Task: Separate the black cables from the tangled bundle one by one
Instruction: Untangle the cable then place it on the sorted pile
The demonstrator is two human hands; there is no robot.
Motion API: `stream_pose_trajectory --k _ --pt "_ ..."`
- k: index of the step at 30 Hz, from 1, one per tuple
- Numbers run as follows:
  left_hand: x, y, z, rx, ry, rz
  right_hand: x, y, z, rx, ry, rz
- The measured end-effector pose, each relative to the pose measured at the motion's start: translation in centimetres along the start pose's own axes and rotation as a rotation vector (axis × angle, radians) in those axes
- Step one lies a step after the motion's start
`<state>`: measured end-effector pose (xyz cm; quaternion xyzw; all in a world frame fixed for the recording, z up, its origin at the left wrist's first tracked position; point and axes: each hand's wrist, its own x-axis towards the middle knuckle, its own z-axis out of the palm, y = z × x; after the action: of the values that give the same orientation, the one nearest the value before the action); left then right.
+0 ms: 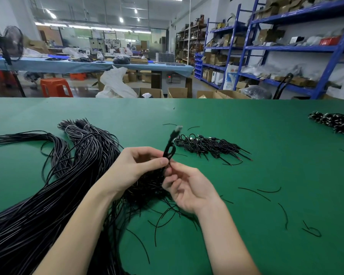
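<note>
Black cables (54,175) on green table (246,135); orange stool (55,87), blue shelves (286,48)

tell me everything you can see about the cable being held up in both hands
The held cable is thin, black and glossy, folded into a small loop that stands roughly upright above the green table. A blurred pale connector tips its top end. The left hand pinches its base between thumb and fingers; the right hand pinches it just below.
</note>
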<state>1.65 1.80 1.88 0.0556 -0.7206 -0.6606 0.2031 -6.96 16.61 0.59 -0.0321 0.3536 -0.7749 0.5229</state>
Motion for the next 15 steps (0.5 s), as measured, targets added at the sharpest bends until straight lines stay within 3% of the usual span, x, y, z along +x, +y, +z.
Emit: stream_pose_trajectory --k 2,5,8,11,15 --pt "0.2 -0.1 -0.2 -0.067 0.064 -0.106 0.1 -0.2 0.1 -0.319 0.089 -0.152" --pt "0.3 -0.4 -0.2 -0.232 0.12 -0.266 0.0 -1.1 -0.7 -0.834 0.289 -0.534" --pt "0.3 -0.4 -0.1 -0.28 0.103 -0.313 -0.6 -1.8 -1.6 -1.237 0.311 -0.87" --pt "0.1 -0.2 -0.2 -0.287 0.066 -0.334 -0.8 -2.0 -1.6 -1.373 0.225 -1.003" --pt "-0.2 -0.1 0.0 -0.302 0.036 -0.358 -0.7 -1.7 -1.2 -1.454 0.235 -1.132"
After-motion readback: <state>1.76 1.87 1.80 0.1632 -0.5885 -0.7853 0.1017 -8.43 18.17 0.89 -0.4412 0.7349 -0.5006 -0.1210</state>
